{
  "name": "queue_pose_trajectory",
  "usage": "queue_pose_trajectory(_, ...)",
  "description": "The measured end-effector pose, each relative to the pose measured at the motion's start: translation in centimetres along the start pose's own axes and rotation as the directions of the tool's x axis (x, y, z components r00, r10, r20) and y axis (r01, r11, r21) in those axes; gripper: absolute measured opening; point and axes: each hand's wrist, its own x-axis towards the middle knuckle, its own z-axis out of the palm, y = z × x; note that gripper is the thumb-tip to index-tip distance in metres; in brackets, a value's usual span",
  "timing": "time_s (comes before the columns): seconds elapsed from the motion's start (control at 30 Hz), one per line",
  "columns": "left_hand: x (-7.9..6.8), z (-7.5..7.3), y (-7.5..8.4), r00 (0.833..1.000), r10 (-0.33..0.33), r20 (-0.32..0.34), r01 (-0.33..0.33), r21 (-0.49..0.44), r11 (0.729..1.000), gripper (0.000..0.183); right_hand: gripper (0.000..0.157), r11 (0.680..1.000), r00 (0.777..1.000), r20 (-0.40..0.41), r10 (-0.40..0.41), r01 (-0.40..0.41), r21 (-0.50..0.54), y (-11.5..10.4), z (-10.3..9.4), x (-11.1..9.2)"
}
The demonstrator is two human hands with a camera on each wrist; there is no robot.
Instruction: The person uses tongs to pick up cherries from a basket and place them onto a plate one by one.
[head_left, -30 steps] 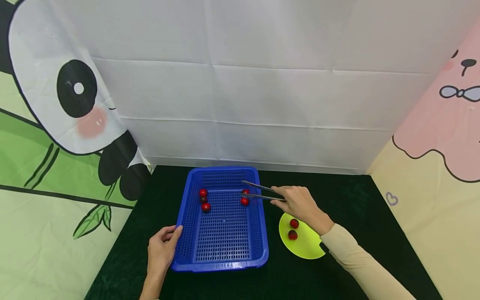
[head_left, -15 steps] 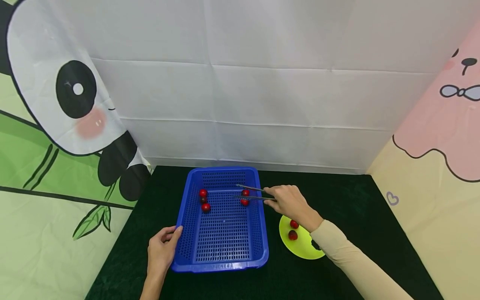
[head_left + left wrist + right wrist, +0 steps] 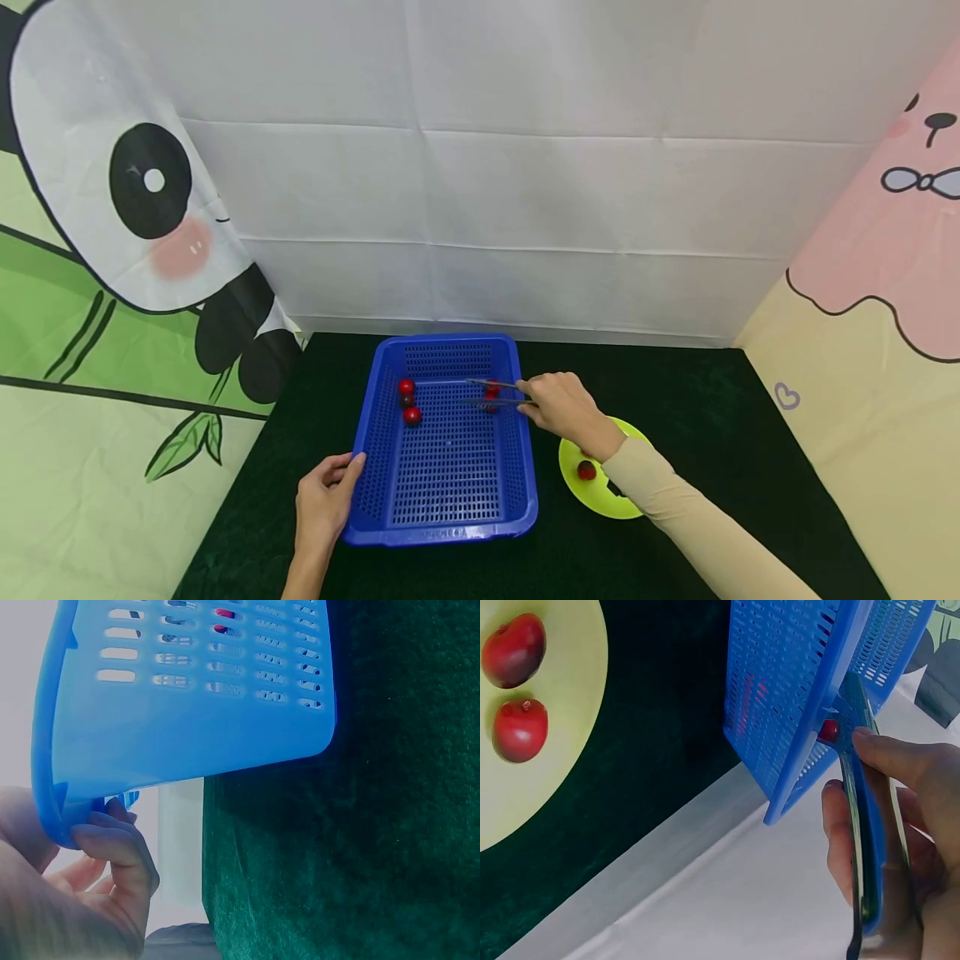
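Observation:
My left hand [image 3: 322, 500] pinches the left rim of a blue perforated plastic basket [image 3: 442, 535] between thumb and fingers; the left wrist view shows the fingers curled under the rim [image 3: 64, 817]. My right hand [image 3: 558, 404] grips metal tongs [image 3: 877, 877], reaching over the basket's right rim. Their two arms stand apart, overlapping the small red round fruits [image 3: 492, 387] at the basket's right side in the head view. Along the left inside lie more red fruits [image 3: 412, 416], one of them darker. Under my right forearm, a yellow-green plate [image 3: 600, 504] holds dark-red fruits [image 3: 520, 730].
A dark green cloth [image 3: 645, 375] covers the table. White fabric [image 3: 525, 183] hangs behind it. Printed cloths stand at both sides, a panda [image 3: 150, 225] on the left and a pink animal [image 3: 885, 258] on the right.
My right hand and the tongs have moved left, and the tongs' tips now sit slightly nearer to me across the right-side fruits. The forearm covers more of the plate. My left hand stays on the rim.

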Motion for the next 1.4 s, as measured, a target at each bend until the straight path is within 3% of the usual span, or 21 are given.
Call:
queue_pose_trajectory(0.27, 0.0, 0.0, -0.1, 1.0, 0.006, -0.008, -0.006, 0.0, 1.0, 0.047, 0.029, 0.998, 0.999, 0.042, -0.004, 0.007, -0.068, -1.1, 0.4, 0.8)
queue_pose_trajectory(0.47, 0.0, 0.1, -0.1, 1.0, 0.005, -0.016, -0.005, 0.008, 1.0, 0.047, 0.016, 0.993, 0.997, 0.078, 0.004, 0.006, -0.119, -1.5, 0.9, 1.3)
queue_pose_trajectory(0.77, 0.0, 0.1, 0.0, 1.0, 0.001, -0.019, -0.001, 0.006, 1.0, 0.047, 0.028, 0.986, 0.988, 0.152, 0.032, -0.007, -0.166, -2.1, 1.1, 1.8)
queue_pose_trajectory(1.07, -0.1, 0.0, 0.1, 1.0, -0.01, -0.021, 0.01, 0.002, 1.0, 0.047, 0.023, 0.931, 0.982, 0.189, 0.023, 0.048, -0.362, -2.9, 1.5, 2.4)
queue_pose_trajectory(1.4, -0.3, 0.0, 0.3, 1.0, -0.017, -0.021, 0.017, 0.012, 1.0, 0.047, 0.014, 0.877, 0.975, 0.223, 0.016, 0.093, -0.472, -3.9, 1.3, 2.7)
